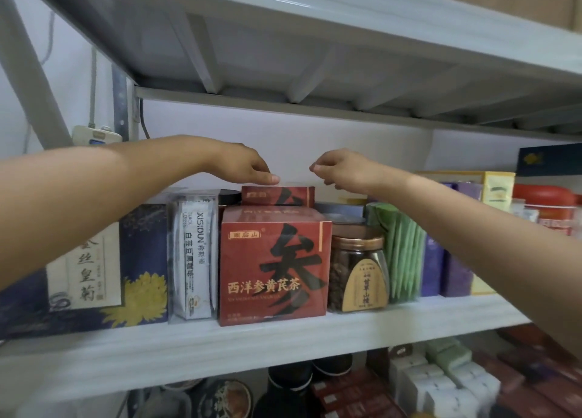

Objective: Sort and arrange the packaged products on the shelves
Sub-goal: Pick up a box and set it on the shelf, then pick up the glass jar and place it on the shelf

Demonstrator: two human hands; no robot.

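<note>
The step in hand looks like seating the rear red box (277,195), which stands behind the front red box (274,266) and shows above its top. The left hand (248,168) reaches over the front red box and rests its fingertips on the rear box's top edge. They touch it without plainly wrapping round it. The right hand (335,170) hovers just above and to the right of that edge, apart from it, fingers loosely curled and holding nothing.

The next move probably calls for the right hand to come down on the free corner, so that both hands can square the rear box in line with the front one.

On this shelf (283,339) there are two red boxes. Left of the front red box stand one clear packet of coffee sticks (193,260) and one dark blue box (94,269). To its right stand one glass jar (357,269) and one packet of green sachets (403,254).
</note>
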